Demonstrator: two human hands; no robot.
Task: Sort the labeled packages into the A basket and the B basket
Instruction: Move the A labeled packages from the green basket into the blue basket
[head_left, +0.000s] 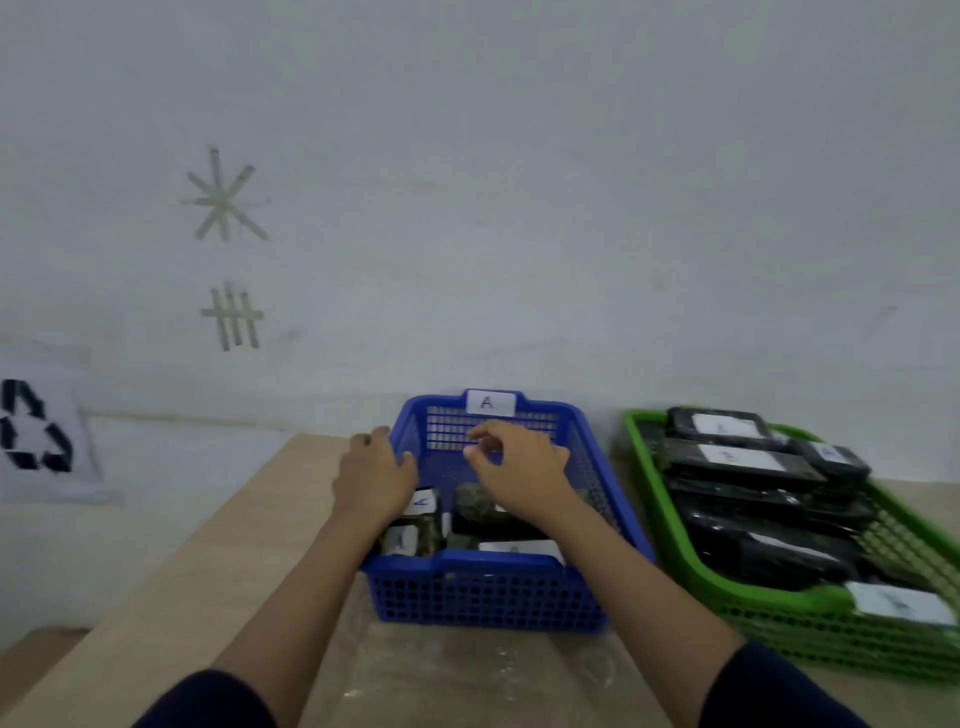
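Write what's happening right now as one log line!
left hand: grips blue A basket rim | right hand: over basket, fingers curled, holding nothing seen | green basket: packages waiting

place: sorting workspace | evidence: bare wall, wooden table, recycling sign
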